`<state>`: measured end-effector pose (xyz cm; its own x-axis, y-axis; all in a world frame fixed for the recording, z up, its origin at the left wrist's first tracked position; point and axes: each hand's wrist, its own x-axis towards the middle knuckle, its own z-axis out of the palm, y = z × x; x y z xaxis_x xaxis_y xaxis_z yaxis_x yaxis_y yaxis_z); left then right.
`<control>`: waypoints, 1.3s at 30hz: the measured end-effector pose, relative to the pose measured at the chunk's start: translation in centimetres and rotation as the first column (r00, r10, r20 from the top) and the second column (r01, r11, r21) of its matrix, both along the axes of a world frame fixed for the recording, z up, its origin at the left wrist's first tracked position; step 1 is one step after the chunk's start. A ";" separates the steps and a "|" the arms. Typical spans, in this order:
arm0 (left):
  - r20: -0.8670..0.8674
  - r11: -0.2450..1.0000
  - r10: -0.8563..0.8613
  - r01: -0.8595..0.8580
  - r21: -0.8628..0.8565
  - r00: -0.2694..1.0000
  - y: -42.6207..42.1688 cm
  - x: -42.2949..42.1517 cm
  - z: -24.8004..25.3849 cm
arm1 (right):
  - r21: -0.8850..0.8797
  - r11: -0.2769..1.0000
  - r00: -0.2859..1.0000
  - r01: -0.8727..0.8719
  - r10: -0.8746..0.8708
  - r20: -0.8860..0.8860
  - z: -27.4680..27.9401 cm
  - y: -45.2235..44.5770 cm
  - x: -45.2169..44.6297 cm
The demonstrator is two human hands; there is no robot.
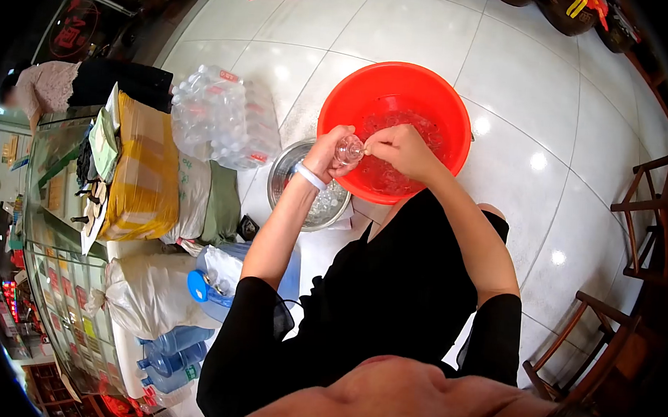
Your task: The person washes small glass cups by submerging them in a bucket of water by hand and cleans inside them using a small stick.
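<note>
My left hand (324,154), with a white band at its wrist, is wrapped round a small clear glass vessel (349,150). Its exact kind is hard to tell. My right hand (405,150) is closed in a pinch, fingertips against the vessel's right end; whatever they grip is too small to make out. Both hands are over the near left side of a red plastic basin (346,94), which holds liquid and clear pieces. Below my left hand stands a round metal bowl (278,176) with clear glass-like pieces (326,206) inside, partly covered by the hand and forearm.
Shrink-wrapped bottles (217,117) stand left of the basin. Closer in are a yellow-taped box (145,170), sacks (149,293) and a large blue water jug (214,285). A person (58,88) is by the glass counter (61,299). Wooden chairs (647,208) line the right side; dark jars (564,12) stand behind.
</note>
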<state>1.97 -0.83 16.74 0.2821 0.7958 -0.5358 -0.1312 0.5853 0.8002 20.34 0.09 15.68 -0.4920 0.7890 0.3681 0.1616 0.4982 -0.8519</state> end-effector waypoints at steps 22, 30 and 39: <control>0.161 0.947 0.127 -0.168 0.274 0.979 -1.0 0.6 -0.5 | -0.311 0.946 0.957 -0.090 -0.005 -0.292 0.4 -0.3 0.1; 0.203 0.864 0.275 -0.334 0.378 0.940 -1.4 2.0 -0.8 | -0.654 0.756 0.866 -0.039 -0.300 -0.399 0.2 -2.1 -1.4; 0.170 0.864 0.293 -0.337 0.374 0.941 -1.4 1.2 -1.0 | -0.174 0.985 0.949 0.012 -0.066 -0.309 -0.1 -0.5 -0.3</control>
<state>3.17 -2.20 15.73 0.0173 0.9896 -0.1429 -0.3508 0.1399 0.9260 20.05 -0.43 15.57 -0.3412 0.8689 0.3585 -0.1094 0.3421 -0.9333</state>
